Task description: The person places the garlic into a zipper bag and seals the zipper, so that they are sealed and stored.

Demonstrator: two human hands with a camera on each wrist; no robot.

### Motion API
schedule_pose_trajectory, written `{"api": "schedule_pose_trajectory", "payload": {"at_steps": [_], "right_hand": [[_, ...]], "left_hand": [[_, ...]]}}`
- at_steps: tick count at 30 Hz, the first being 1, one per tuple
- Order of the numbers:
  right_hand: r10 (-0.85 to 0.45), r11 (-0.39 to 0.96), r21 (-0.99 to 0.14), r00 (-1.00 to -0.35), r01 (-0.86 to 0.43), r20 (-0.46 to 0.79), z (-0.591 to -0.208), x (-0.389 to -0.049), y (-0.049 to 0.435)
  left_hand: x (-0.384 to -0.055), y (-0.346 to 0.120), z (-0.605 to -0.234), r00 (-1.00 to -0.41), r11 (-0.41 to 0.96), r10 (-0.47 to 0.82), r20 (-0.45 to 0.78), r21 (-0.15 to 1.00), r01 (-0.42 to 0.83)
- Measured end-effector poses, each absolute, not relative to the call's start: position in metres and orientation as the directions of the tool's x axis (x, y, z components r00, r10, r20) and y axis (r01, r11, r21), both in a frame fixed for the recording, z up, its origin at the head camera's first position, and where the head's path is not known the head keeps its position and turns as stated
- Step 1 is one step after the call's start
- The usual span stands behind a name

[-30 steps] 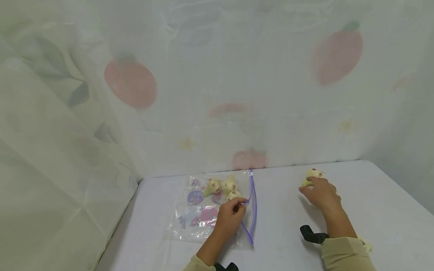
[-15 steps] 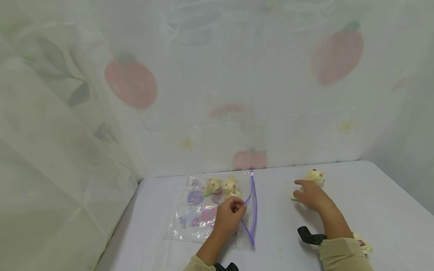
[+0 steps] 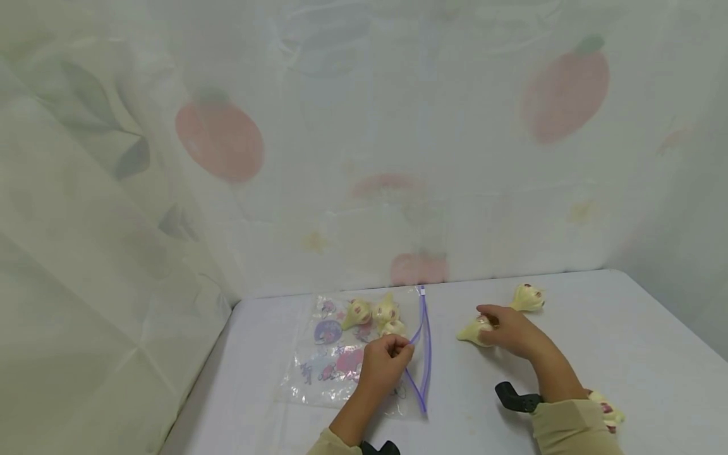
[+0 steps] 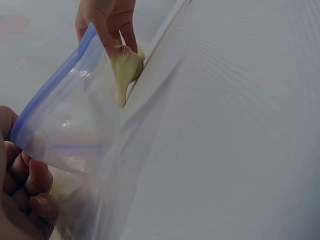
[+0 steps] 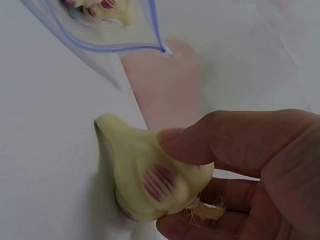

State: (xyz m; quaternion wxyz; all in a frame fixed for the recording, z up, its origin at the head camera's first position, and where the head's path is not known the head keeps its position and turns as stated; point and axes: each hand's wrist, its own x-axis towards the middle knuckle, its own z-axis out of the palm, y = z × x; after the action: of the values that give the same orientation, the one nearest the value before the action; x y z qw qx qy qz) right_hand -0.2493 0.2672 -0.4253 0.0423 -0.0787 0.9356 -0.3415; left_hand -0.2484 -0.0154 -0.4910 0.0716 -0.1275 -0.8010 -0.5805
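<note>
My right hand (image 3: pixel 514 330) grips a garlic bulb (image 5: pixel 155 172) between thumb and fingers, its stem end pointing left toward the bag. The bulb is pale yellow with purple streaks and a tuft of roots. With its fingertips my left hand (image 3: pixel 387 363) pinches the purple zip edge (image 4: pixel 55 82) of a clear printed zip bag (image 3: pixel 335 385), so the mouth gapes on the right side. Inside the bag lie several garlic bulbs (image 3: pixel 357 313), bunched near its back edge and partly hidden by the left hand.
One more garlic bulb (image 3: pixel 529 297) lies at the back right of the white table (image 3: pixel 449 404). Beside the right sleeve (image 3: pixel 574 426) shows another garlic bulb (image 3: pixel 607 409), partly covered. A patterned curtain (image 3: pixel 318 139) rises behind the table.
The right hand has moved left from the back right garlic bulb, bringing one bulb toward the bag and leaving the other behind. The left hand has kept its place at the bag's edge.
</note>
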Motion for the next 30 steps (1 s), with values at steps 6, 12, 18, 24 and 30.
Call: {"api": "schedule_pose_trajectory", "payload": {"at_steps": [6, 12, 18, 24, 30], "right_hand": [[-0.182, 0.716, -0.687, -0.983, -0.122, -0.016, -0.43, -0.252, 0.266], [-0.186, 0.674, -0.732, -0.982, -0.1, -0.038, -0.438, -0.255, 0.261], [-0.188, 0.669, -0.736, -0.981, -0.1, -0.038, -0.451, -0.262, 0.25], [-0.212, 0.702, -0.692, -0.977, -0.168, 0.022, -0.457, -0.265, 0.237], [-0.218, 0.704, -0.681, -0.974, -0.202, 0.064, -0.46, -0.265, 0.234]], "left_hand": [[-0.248, -0.015, -0.491, -0.956, 0.298, 0.124, 0.266, 0.909, 0.292], [-0.247, -0.015, -0.488, -0.958, 0.294, 0.126, 0.259, 0.912, 0.285], [-0.246, -0.015, -0.488, -0.96, 0.293, 0.13, 0.247, 0.916, 0.275], [-0.247, -0.015, -0.49, -0.961, 0.305, 0.132, 0.243, 0.913, 0.272], [-0.247, -0.015, -0.49, -0.961, 0.303, 0.135, 0.24, 0.914, 0.271]]}}
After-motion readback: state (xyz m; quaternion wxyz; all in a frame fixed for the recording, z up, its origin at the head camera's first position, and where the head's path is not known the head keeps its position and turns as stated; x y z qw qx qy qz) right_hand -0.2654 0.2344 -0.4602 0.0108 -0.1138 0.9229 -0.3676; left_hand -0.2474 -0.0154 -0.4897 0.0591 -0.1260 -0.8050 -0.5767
